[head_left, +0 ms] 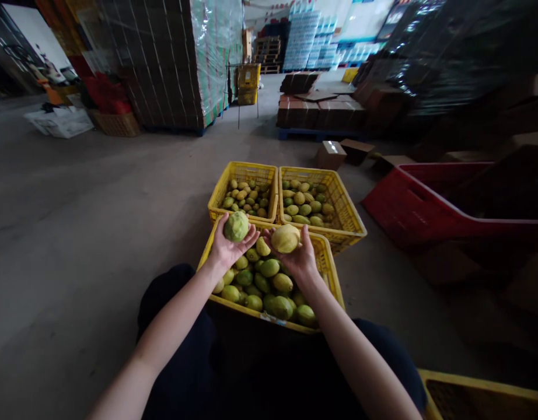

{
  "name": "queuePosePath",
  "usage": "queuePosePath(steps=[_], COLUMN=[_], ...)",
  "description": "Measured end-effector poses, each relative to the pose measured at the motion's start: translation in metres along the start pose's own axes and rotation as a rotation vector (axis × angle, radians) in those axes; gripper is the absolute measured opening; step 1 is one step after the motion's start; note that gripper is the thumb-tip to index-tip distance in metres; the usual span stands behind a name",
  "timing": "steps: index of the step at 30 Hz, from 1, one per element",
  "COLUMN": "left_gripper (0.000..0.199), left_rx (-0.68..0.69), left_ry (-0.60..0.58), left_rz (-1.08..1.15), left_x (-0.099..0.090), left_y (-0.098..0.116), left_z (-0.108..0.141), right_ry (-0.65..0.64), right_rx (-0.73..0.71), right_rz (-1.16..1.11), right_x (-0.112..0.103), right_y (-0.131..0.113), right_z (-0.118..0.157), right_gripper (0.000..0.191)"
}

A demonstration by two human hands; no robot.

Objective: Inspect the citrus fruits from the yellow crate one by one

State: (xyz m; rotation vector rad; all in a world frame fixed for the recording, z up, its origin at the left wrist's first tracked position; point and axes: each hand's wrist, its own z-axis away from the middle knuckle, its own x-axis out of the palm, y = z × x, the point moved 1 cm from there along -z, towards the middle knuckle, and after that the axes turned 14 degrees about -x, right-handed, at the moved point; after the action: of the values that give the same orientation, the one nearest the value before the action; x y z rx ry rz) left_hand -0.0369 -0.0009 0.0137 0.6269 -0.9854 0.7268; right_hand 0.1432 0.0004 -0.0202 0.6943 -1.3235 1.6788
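Note:
My left hand [229, 248] is curled under a pale green, bumpy lemon [236, 226], palm turned up. In my right hand [300, 256] rests a yellower lemon [286, 238], its fingers bent around the sides. Both hands are raised over the near yellow crate [334, 280], which holds many green and yellowish lemons [269, 268]. Behind it stand two more yellow crates: a left one [220, 181] with smaller-looking lemons [247, 195] and a right one [345, 204] with lemons [301, 198] of mixed colour. My forearms hide parts of the near crate.
At right sits a red bin [409, 204], with cardboard boxes around it. A yellow crate's rim [483, 385] shows at the lower right. Further back are a small carton [331, 155], stacked cardboard on a blue pallet [317, 134] and a tall wrapped stack [164, 64].

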Motion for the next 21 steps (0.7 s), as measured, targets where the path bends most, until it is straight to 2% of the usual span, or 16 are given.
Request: queuePosePath(steps=[4,7,14,18,21], left_gripper=[0.052,0.055,0.047,0.052,0.053], left_rx=[-0.033,-0.038,0.082,0.071,0.060], left_ry=[-0.011,-0.007,-0.014,-0.033,-0.053], left_rz=[-0.004,0.003,-0.020,0.013,0.050], left_x=[0.000,-0.001,-0.004,0.001,0.004], left_y=[0.003,0.002,0.006,0.007,0.005], left_z=[0.006,0.009,0.009,0.011,0.014], right_ry=[-0.191,-0.248,-0.180,-0.132,-0.147], right_rx=[0.028,0.023,-0.023,-0.024,-0.037], right_rz=[-0.011,-0.002,0.035,0.021,0.028], right_x=[0.000,0.000,-0.006,-0.012,-0.009], right_y=[-0.001,0.000,0.009,0.015,0.018], right_z=[0.004,0.003,-0.009,-0.015,-0.015], right_gripper=[0.037,0.041,0.014,0.024,0.027])
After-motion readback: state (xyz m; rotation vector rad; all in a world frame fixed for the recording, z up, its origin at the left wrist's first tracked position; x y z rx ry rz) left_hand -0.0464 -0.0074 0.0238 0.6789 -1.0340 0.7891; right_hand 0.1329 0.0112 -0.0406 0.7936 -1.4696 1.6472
